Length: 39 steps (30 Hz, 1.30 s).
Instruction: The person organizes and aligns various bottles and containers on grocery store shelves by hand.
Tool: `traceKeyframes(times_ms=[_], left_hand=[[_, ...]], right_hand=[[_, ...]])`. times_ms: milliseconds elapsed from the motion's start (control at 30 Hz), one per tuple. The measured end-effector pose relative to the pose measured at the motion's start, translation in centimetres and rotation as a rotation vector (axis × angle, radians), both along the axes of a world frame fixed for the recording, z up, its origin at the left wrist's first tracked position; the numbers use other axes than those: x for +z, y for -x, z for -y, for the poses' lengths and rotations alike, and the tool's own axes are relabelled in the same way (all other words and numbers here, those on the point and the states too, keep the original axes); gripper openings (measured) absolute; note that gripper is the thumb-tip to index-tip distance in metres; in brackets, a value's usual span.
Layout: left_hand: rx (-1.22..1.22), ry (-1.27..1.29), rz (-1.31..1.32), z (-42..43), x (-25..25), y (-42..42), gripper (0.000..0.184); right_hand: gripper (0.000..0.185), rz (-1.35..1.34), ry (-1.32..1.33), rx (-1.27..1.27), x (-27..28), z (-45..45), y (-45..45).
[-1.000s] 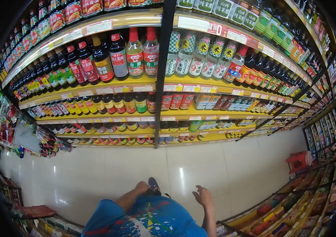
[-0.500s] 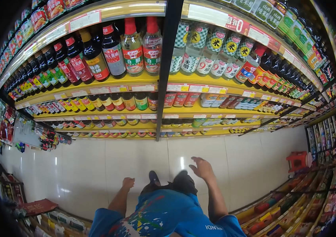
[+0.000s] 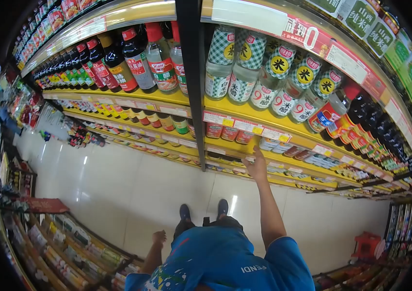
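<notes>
Standing before the black post (image 3: 196,97), a person in a blue shirt (image 3: 215,254) seems at the reach stage only: one arm out, nothing taken as far as visible. Left hand (image 3: 159,237) hangs low, left of the post's line; fingers look part-curled, can't tell how tight, no item seen in it. Dark shoes (image 3: 223,207) are short of the post, approx. one each side of its line. Right hand (image 3: 257,167) is out to the post's right, fingers loosely spread w/ thumb apart, no item visible; it overlaps the lower shelf edges in view, so contact is unclear. Closest goods: red pkgs (image 3: 229,133) just right of the post & pale boxes (image 3: 267,144) farther right, same level, all shelved, i.e. not in hand. Above them, also right of the post, clear btls (image 3: 245,80) w/ green-check labels stand in a row. Left of the post, red-capped btls (image 3: 160,65) & dark btls (image 3: 114,65) stand shelved too. Judging by that, grip & lift both remain undone.
</notes>
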<state>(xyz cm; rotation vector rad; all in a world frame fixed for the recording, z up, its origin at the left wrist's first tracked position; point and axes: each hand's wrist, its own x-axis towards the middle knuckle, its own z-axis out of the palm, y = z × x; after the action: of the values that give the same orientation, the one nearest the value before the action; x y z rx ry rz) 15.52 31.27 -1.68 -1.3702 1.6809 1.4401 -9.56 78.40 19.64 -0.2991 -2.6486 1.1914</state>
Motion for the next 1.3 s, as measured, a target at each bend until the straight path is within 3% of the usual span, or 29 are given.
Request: traceKeyframes(times_ms=[33,100,200,300,367,500,533,767,867,933,1000,1300], left_hand=[[0.021,0.007,0.003,-1.7,-0.6,-0.7,0.022],[-0.310,0.134,-0.397,-4.9,-1.4,-2.5,0.026],[-0.399,0.252,-0.164,-9.4,4.1,-0.1,0.028],[-0.186,0.045,-0.182,-9.8,5.7,0.5,0.028],[-0.126,0.039,-0.181,-9.1,5.9,0.1,0.028],[-0.048,0.057,-0.166,-7.3,5.4,-1.2,0.028],[-0.047,0.059,-0.168,-6.8,5.1,-1.5,0.028],[-0.091,0.102,-0.100,-5.9,6.7,-2.4,0.025],[-0.209,0.128,-0.141,-4.5,3.8,-3.1,0.025],[-0.282,0.132,-0.179,-4.7,4.0,-2.6,0.024],[-0.019,0.008,-0.183,-5.3,5.1,-1.4,0.024],[0.017,-0.005,-0.164,-6.0,6.1,1.6,0.026]], right_hand=[[0.069,-0.006,0.056,-0.026,-0.6,-0.6,1.2],[0.076,-0.072,0.064,0.043,-1.8,-1.7,3.4],[0.075,-0.170,0.020,0.083,-4.3,-2.8,6.3],[0.070,-0.244,0.112,0.122,-6.0,-3.5,8.3],[0.076,0.027,0.339,0.075,-6.0,-3.6,9.0],[0.065,0.010,0.314,0.058,-3.1,-2.5,8.9],[0.057,-0.072,0.438,0.089,-1.4,-1.7,8.4],[0.065,0.048,0.423,0.103,-3.0,-2.1,9.2],[0.058,-0.100,0.278,0.050,-4.8,-2.0,9.4],[0.068,-0.218,0.309,0.020,-5.5,-1.9,9.6],[0.071,-0.218,0.325,0.031,-6.1,-2.0,9.7],[0.067,-0.076,0.200,0.040,-4.7,-2.4,9.1]])
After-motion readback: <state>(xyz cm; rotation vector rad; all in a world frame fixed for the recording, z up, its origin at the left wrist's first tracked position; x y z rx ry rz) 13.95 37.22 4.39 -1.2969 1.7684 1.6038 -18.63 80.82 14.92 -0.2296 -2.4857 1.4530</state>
